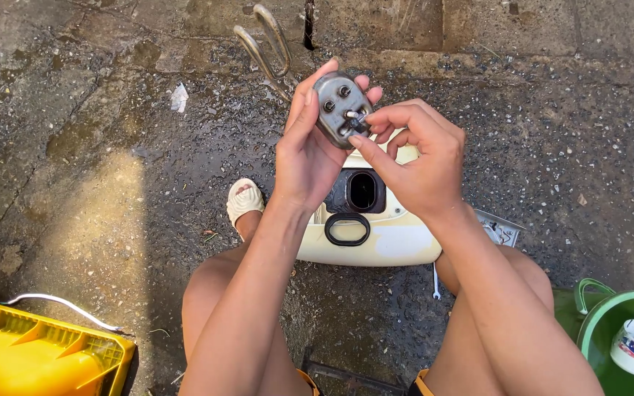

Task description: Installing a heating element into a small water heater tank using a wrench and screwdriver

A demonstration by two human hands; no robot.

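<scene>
Left hand: wrapped round grey flange plate of heating element; its metal loops are seen beyond fingers. Right hand: thumb & forefinger pinched on terminal at plate face. Step judged: terminal fitting being worked; steady grip req'd. Below hands: cream tank w/ oval opening, black gasket. Surface: wet concrete, outdoors.
</scene>
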